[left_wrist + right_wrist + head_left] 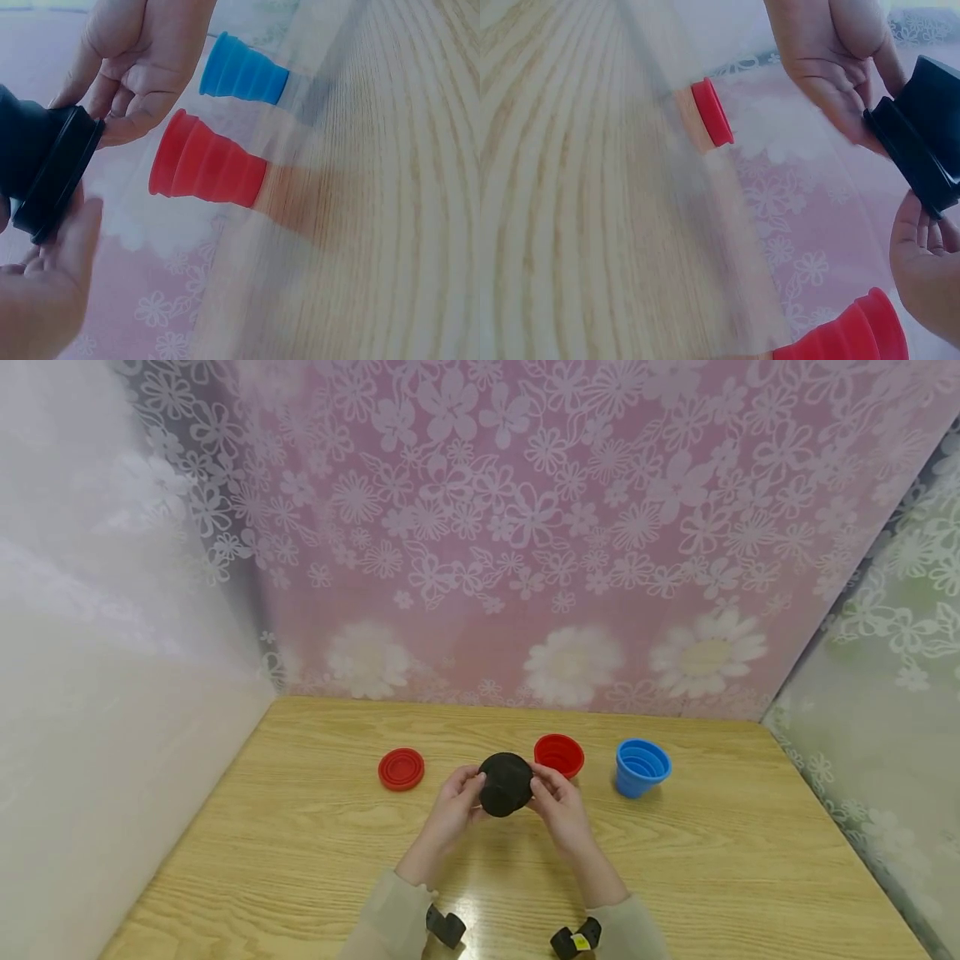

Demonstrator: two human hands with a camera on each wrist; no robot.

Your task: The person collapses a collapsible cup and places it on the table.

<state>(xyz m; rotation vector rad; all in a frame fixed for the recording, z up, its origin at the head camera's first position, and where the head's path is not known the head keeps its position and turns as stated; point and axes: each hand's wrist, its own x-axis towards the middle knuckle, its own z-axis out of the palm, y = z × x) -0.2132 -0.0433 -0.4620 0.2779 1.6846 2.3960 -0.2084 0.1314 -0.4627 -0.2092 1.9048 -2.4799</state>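
A black collapsible cup (pixel 506 785) is held above the table between both hands, its wider rim facing down and its narrower end up. My left hand (pixel 452 806) grips its left side with thumb and fingers. On the opposite side, my right hand (pixel 559 810) pinches the rim. The left wrist view shows the thick black band of the cup (pixel 60 172) between the hands. Just behind the right hand stands an expanded red cup (pixel 559 755), partly covered by the fingers. Further right is an expanded blue cup (pixel 641 767). A flattened red cup (pixel 401 769) lies left of the hands.
The wooden table (pixel 300 843) ends at a flowered pink curtain (pixel 480 527) behind. Pale sheets hang along the left (pixel 135 652) and right (pixel 892 693) sides. Black camera mounts (pixel 447 928) sit at the wrists.
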